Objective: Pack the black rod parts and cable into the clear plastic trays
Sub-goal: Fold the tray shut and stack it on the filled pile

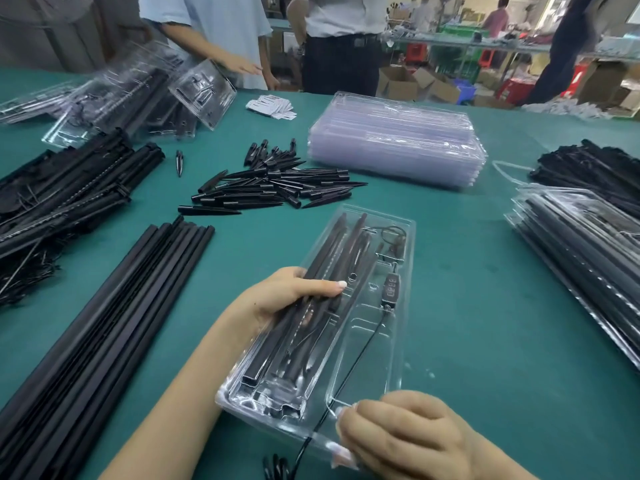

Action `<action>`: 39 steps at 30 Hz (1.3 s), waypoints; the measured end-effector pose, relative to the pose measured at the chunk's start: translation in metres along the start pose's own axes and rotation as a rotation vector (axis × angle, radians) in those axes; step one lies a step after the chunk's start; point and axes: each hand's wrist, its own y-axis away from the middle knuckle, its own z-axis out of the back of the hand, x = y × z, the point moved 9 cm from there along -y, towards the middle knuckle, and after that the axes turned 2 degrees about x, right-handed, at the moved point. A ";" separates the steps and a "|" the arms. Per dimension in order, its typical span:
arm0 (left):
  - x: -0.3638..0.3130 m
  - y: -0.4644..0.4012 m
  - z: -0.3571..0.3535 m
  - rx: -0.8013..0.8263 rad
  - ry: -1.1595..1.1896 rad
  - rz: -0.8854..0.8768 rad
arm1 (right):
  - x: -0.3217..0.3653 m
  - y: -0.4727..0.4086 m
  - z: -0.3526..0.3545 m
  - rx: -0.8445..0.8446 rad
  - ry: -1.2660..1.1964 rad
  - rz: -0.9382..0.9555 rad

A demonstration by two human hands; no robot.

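1. Where the green table (450, 271) lies nearest the viewer, a clear plastic tray (367, 348) sits at 6 o'clock, running lengthwise toward 12 o'clock, its moulded channels glossy and see-through.
2. Black rods (311, 306) fill its left channels; their number cannot be told through the glare. One thin black cable (360, 355) runs down the right-hand compartment from a small inline controller (390, 285), and its coiled end lies at the tray's far end.
3. One left hand (294, 292) grasps the tray's left edge, thumb laid across the rods. One right hand (408, 434) has curled fingers pinching the tray's near right corner, just beside where the cable leaves the tray.
4. A stack of empty clear trays (394, 140) stands at 12 o'clock; the layers blur together.
5. A heap of black pointed spikes (273, 185) lies at 11 o'clock, too many to count, with one stray spike (179, 162) apart to its left.
6. Long black bars (114, 306) lie side by side at 9 o'clock, with a tangle of rod assemblies (59, 195) beyond.
7. Filled trays (581, 251) are stacked at 3 o'clock, more (138, 91) at 10 o'clock.
8. Three people stand beyond the table's far edge.
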 end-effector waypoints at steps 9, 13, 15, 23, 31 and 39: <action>-0.010 0.015 -0.036 0.276 0.548 0.108 | 0.012 -0.004 0.021 -0.268 0.308 -0.179; -0.047 0.030 -0.012 -0.039 0.199 -0.094 | 0.014 -0.018 0.011 -0.289 0.316 -0.195; -0.070 0.052 0.008 -0.213 -0.067 -0.227 | 0.013 -0.023 0.001 -0.291 0.306 -0.200; -0.009 0.139 0.004 -0.389 -0.605 -0.010 | -0.028 -0.074 -0.028 -0.117 0.182 -0.360; 0.034 0.102 -0.009 -0.378 -0.209 0.003 | -0.028 -0.067 -0.053 0.083 -0.210 -0.281; 0.026 0.089 -0.006 -0.478 -0.012 -0.027 | -0.063 -0.038 -0.066 0.294 -0.512 -0.321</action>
